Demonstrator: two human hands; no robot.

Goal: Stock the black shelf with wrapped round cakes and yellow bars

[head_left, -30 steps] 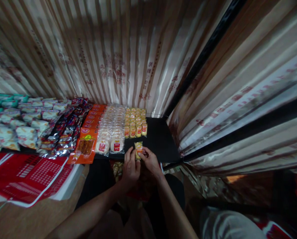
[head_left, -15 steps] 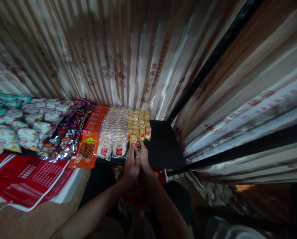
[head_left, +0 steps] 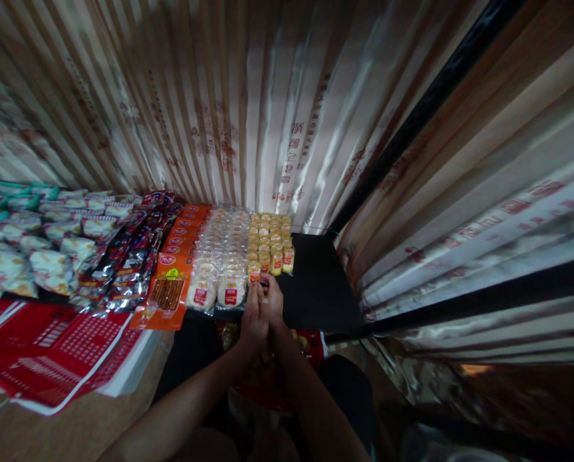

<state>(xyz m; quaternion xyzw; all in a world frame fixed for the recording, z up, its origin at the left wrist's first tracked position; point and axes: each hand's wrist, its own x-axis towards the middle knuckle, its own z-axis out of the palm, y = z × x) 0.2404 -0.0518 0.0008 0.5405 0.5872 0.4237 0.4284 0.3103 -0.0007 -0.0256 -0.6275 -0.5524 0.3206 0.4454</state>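
My left hand [head_left: 254, 319] and my right hand [head_left: 273, 307] are close together at the front edge of the black table [head_left: 320, 282]. The left fingertips press together at the lower edge of a small yellow snack packet [head_left: 254, 272] with an orange-red label. This packet stands at the front left of a block of similar yellow packets [head_left: 270, 239]. My right fingers are curled beside the left ones; what lies inside them is hidden. Just left are rows of clear-wrapped round white crackers [head_left: 231, 292].
Orange snack bags [head_left: 168, 292], dark shiny packets [head_left: 133, 256] and white puffy bags [head_left: 50, 269] continue leftward. A red printed sheet [head_left: 50, 353] hangs over the front. Pleated curtains [head_left: 267, 115] stand behind, with a black pole [head_left: 412, 128] at right. A red bag [head_left: 310, 343] sits below my hands.
The yellow packet has moved slightly left and forward from between my fingertips into the front of its column. My right hand has drawn back a little. The view shifted slightly.
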